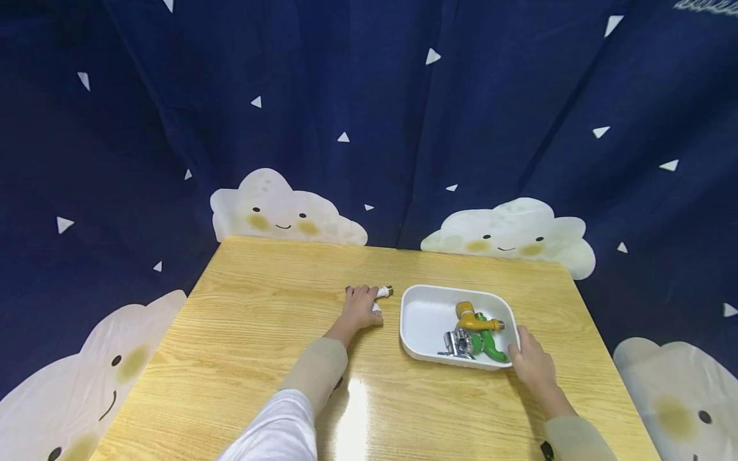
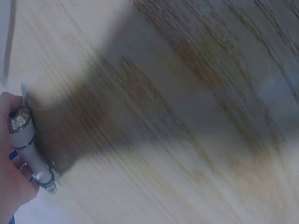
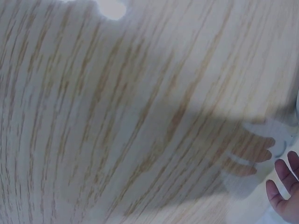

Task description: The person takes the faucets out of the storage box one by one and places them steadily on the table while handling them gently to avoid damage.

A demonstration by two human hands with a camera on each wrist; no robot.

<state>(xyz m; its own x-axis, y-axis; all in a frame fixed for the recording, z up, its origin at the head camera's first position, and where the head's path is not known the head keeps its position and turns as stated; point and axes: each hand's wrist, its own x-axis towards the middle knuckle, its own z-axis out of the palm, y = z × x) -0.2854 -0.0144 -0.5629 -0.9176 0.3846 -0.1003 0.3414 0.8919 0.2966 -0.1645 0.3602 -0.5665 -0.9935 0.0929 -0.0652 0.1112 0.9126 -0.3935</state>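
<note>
My left hand (image 1: 360,307) is on the left-middle of the table, fingers around a white tap-like pipe piece (image 2: 35,161) with a ribbed collar and metal ends. Its white parts (image 1: 383,292) show beyond my fingers in the head view; the rest is covered by the hand. My right hand (image 1: 533,358) is at the right end of a white tray (image 1: 423,315), thumb right at the rim. In the right wrist view its fingers (image 3: 284,173) are spread and relaxed. Inside the tray lie a bent yellow pipe piece (image 1: 475,323), a curved green one (image 1: 492,347) and a chrome part (image 1: 458,342).
The wooden table (image 1: 259,294) reaches back to a dark blue curtain (image 1: 369,77) with white clouds and triangles. A gap of bare wood lies between my left hand and the tray. Light glares on the table near the front.
</note>
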